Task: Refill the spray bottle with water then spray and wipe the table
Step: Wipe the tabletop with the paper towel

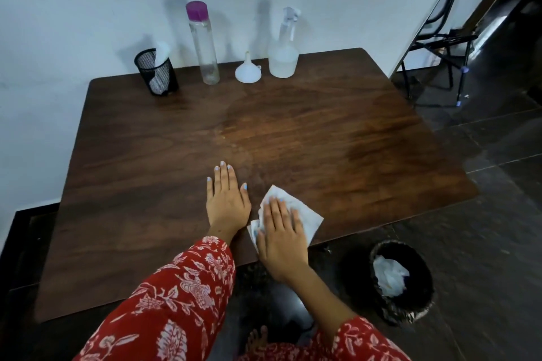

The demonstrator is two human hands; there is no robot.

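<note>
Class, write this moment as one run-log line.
phase: wiping | right hand: flat on tissue near table front edge | left hand: flat on table | spray bottle: standing at back

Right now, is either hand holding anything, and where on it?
Nothing is gripped. The right hand presses flat on the middle of the white paper towel near the table's front edge. The left hand rests open on bare wood.

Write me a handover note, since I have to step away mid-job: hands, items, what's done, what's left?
Left hand: flat on the table, holding nothing.
Right hand: straight fingers pressing the tissue at the near edge.
Spray bottle, funnel and water bottle stand along the far edge.
Done: spray bottle holds water, table looks damp.
Left: finish wiping, then probably bin the tissue.
</note>
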